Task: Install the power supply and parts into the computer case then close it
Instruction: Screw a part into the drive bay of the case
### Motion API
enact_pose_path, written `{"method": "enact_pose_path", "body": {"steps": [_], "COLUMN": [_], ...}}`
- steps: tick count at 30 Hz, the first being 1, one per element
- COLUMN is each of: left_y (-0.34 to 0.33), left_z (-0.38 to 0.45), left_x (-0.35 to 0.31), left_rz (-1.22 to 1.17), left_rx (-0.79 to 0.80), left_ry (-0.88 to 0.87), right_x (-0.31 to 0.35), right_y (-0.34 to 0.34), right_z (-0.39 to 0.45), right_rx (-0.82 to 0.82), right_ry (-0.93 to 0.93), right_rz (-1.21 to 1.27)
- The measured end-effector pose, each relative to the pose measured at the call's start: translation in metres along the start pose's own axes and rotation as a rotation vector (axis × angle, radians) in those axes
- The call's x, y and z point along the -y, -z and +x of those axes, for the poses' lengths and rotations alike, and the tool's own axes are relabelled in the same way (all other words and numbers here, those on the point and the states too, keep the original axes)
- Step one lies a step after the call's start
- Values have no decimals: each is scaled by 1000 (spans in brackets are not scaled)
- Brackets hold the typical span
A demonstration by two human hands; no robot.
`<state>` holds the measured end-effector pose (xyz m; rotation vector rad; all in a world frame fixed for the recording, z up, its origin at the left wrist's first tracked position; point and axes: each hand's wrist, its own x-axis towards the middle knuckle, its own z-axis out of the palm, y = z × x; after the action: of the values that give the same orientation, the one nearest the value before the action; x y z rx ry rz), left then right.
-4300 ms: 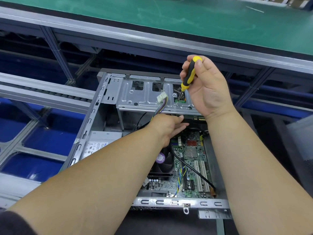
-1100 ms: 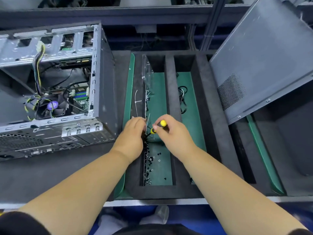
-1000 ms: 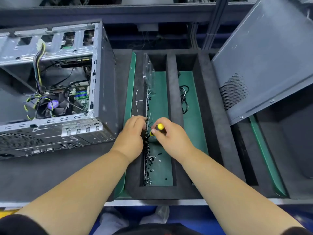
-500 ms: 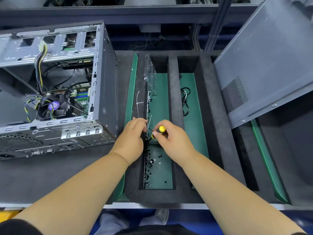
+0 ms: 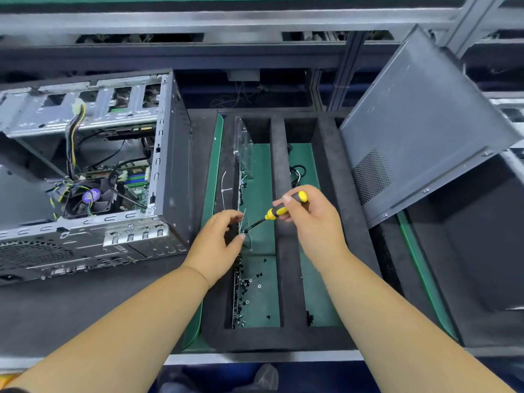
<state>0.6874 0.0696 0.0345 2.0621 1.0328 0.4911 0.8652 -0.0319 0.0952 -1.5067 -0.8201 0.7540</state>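
right hand (image 5: 309, 219): grips a yellow-and-black screwdriver (image 5: 279, 210), tip angled down-left over the screw tray (image 5: 279, 293)
left hand (image 5: 219, 245): fingers curled beside the tip; whether it pinches a screw cannot be told
computer case (image 5: 93, 177): open, on the tabletop (image 5: 71, 302) left of the tray
side panel (image 5: 419, 131): leaning at the right
loose screws (image 5: 243, 282): scattered in the tray's left slot

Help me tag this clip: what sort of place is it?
Likely a computer assembly line workstation: an open computer case, a foam parts tray of loose screws, and a detached side panel.
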Motion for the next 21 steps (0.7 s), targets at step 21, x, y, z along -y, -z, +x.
{"method": "enact_pose_path", "body": {"steps": [21], "left_y": [8], "left_z": [0], "left_x": [-35], "left_rz": [-188], "left_rx": [-55], "left_ry": [242], "right_x": [23], "right_y": [15], "right_z": [2], "right_rx": [-73], "right_ry": [70], "right_rz": [107]}}
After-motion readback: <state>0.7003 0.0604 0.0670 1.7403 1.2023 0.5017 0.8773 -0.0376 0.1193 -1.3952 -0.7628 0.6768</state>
